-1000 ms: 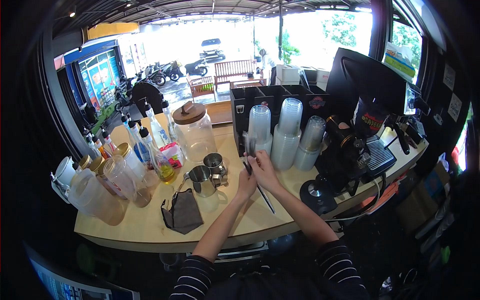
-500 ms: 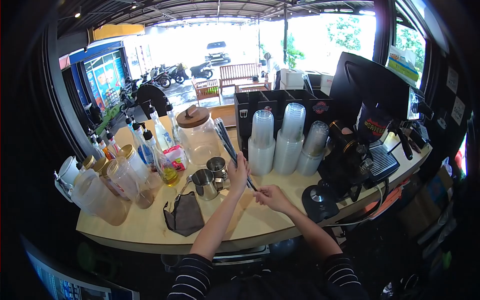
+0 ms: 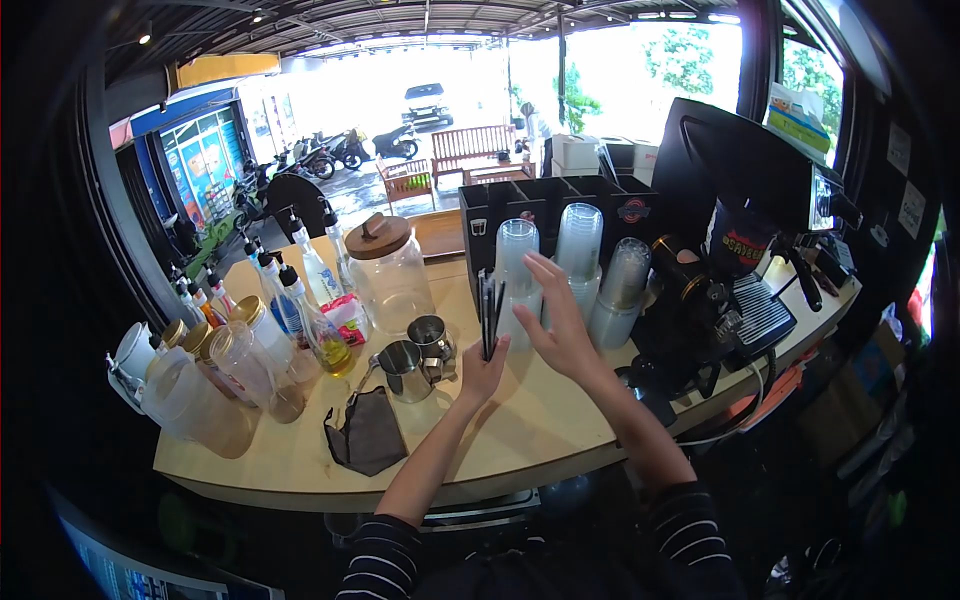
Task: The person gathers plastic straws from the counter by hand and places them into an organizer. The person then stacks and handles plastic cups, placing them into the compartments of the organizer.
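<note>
While the left grip (image 3: 484,374) holds sticks (image 3: 490,320), open counter (image 3: 535,425) reaches the edge (image 3: 560,472).

Gripped in the left hand (image 3: 484,374): a bunch of thin black straws (image 3: 489,318), straight, with pale glints along the sides. Points upward, close to upright, spread slightly at the top, too tightly packed to count. Hidden at the lower end by the fingers. Held above the surface (image 3: 560,430), well inward from its near edge.
</note>
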The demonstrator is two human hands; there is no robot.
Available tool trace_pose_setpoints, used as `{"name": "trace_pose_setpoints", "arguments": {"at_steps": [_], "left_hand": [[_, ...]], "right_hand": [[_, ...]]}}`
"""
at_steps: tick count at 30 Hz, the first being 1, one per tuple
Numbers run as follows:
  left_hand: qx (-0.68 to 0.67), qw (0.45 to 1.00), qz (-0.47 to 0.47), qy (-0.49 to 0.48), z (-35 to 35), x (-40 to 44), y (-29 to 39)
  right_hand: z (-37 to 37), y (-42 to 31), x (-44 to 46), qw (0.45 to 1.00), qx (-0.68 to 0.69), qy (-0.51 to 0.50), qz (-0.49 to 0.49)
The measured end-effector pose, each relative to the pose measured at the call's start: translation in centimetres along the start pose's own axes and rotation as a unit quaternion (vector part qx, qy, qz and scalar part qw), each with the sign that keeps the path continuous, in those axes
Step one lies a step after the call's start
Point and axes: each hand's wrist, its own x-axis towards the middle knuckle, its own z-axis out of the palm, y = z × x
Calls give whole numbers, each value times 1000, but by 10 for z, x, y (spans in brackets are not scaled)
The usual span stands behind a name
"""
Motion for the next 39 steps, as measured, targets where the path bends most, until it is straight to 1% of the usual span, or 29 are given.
{"name": "trace_pose_setpoints", "arguments": {"at_steps": [2,3,4,5,6,8,9,11,12,14,15,17,18,19,20,21,23,24,26,27,29,30,32,33,34,35,36,37,39], "left_hand": [[45,998,34,-22,3,-2,-3],[44,998,32,-26,5,-3,-2],[34,999,28,-31,7,-5,0],[24,999,25,-34,8,-5,1],[24,999,25,-36,8,-5,0],[-4,1000,2,-22,7,-4,-4],[-6,1000,3,-23,7,-4,-5],[-1,999,26,-28,6,-5,-9],[-2,999,27,-30,5,-6,-12],[-13,999,44,-19,6,-6,-17],[-15,999,46,-23,7,-7,-15],[-29,999,19,-28,9,-10,-8],[-30,999,21,-32,10,-10,-6],[-22,997,32,-60,10,-10,-3],[-14,995,44,-88,11,-8,-1],[-15,994,48,-93,11,-10,8],[-7,992,-16,-128,11,-15,31],[-9,991,-13,-131,10,-14,38],[-49,976,-128,-171,6,-13,43],[-52,975,-127,-173,8,-8,39],[-43,984,-48,-166,14,2,30],[-45,984,-45,-167,16,5,38],[91,962,-62,-250,20,13,72],[90,962,-55,-251,23,19,87],[101,965,70,-230,26,25,102],[109,953,194,-205,29,34,115],[100,955,175,-219,29,47,124],[92,956,154,-234,29,61,133],[81,962,146,-217,39,87,152]], "right_hand": [[1,-8,15,986,-101,-21,-133],[3,-2,16,986,-103,-20,-130],[7,7,16,974,-131,-132,-128],[11,15,15,950,-155,-242,-125],[11,11,15,950,-156,-241,-124],[12,2,15,973,-122,-173,-93],[13,6,14,972,-124,-173,-94],[17,17,10,958,-125,-235,-107],[18,15,9,958,-127,-235,-106],[23,11,6,982,19,-189,-6],[30,13,3,982,15,-186,-5],[45,22,-3,973,186,-88,105],[45,19,-2,974,183,-85,104],[44,15,-1,939,246,-129,205],[43,12,1,887,306,-170,301],[43,9,4,890,304,-165,298],[44,5,10,865,352,-94,345],[43,0,14,867,350,-92,343],[40,-10,18,873,357,-41,331],[40,-11,17,874,353,-40,331],[37,-11,15,856,360,-27,369],[31,-10,18,858,359,-26,368],[12,-7,30,848,386,-32,362],[1,-9,40,851,384,-30,356],[-12,-14,53,850,385,-10,361],[-25,-14,66,848,385,10,365],[-36,-8,80,869,366,24,332],[-51,-8,92,877,359,35,318],[-80,0,120,889,350,47,292]]}}
